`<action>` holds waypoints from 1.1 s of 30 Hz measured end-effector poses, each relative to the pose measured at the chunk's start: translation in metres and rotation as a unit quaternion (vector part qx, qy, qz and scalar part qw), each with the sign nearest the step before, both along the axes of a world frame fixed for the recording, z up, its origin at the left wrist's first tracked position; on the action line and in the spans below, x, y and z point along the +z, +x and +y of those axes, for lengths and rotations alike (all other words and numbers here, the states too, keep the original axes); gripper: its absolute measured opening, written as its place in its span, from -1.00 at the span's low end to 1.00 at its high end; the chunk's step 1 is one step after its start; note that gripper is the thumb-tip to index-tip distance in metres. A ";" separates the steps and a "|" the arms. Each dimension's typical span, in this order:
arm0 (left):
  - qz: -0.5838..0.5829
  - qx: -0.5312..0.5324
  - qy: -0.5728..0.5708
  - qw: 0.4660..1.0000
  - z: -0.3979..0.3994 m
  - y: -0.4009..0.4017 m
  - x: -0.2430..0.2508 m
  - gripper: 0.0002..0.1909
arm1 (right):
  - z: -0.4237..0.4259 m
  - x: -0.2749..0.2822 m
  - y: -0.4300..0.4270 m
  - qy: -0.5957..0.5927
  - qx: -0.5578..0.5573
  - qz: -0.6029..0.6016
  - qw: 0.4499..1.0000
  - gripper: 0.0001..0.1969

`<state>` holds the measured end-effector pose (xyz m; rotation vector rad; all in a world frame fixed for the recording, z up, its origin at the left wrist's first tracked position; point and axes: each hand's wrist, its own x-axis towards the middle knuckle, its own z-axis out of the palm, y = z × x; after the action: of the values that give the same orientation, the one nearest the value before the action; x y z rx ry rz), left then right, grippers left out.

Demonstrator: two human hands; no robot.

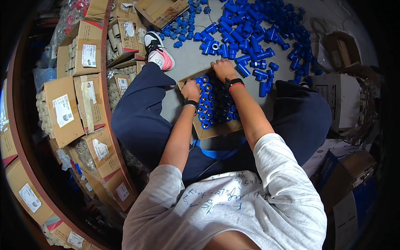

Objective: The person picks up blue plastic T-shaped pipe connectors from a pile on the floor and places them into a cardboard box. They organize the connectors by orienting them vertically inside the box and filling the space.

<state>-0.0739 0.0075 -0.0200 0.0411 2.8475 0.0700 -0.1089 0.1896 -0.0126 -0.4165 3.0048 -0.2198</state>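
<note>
A cardboard box point(204, 135) stands on the floor between my legs, with rows of blue plastic pipe fittings point(205, 105) in it; several show brass-coloured insides. At the box's upper left part, my left hand point(190, 90) has its fingers bent down over or beside a blue fitting; its fingertips are hidden. My right hand point(223, 69) lies at the far edge of the box, near the loose blue fittings, its fingers curled down. What either hand grips cannot be made out. Shadow from my right arm darkens the middle of the box.
A large pile of blue tee and straight pipe fittings point(247, 29) spreads over the floor beyond the box. Smaller blue fittings point(182, 26) lie near an open carton point(162, 12). Shelves on the left hold cartons point(90, 51) of pale fittings. Boxes point(334, 100) stand at the right.
</note>
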 end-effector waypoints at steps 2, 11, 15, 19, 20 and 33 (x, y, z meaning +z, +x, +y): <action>-0.002 -0.023 -0.004 1.000 0.003 0.000 0.000 -0.81 | 0.002 -0.002 0.001 0.002 0.000 -0.004 1.000 -0.87; -0.029 -0.031 -0.010 0.999 -0.005 -0.012 -0.001 -0.79 | -0.002 0.004 -0.001 0.003 0.005 -0.004 1.000 -0.86; 0.010 0.025 0.025 0.999 -0.004 -0.007 0.010 -0.83 | 0.002 0.003 0.000 0.001 0.001 -0.015 1.000 -0.86; -0.041 0.039 -0.033 0.998 -0.005 -0.008 0.010 -0.87 | 0.001 0.002 0.000 -0.008 -0.006 -0.020 1.000 -0.87; -0.044 0.032 -0.034 0.998 -0.003 -0.009 0.010 -0.88 | 0.002 0.000 0.002 -0.006 -0.010 -0.021 1.000 -0.87; -0.014 -0.087 -0.121 0.989 -0.004 -0.010 -0.010 -0.86 | -0.004 0.005 0.007 -0.031 -0.032 -0.034 0.998 -0.83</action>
<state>-0.0835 0.0031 -0.0296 0.2352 2.7887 -0.3079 -0.1022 0.1860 -0.0073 -0.3110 2.9523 -0.3268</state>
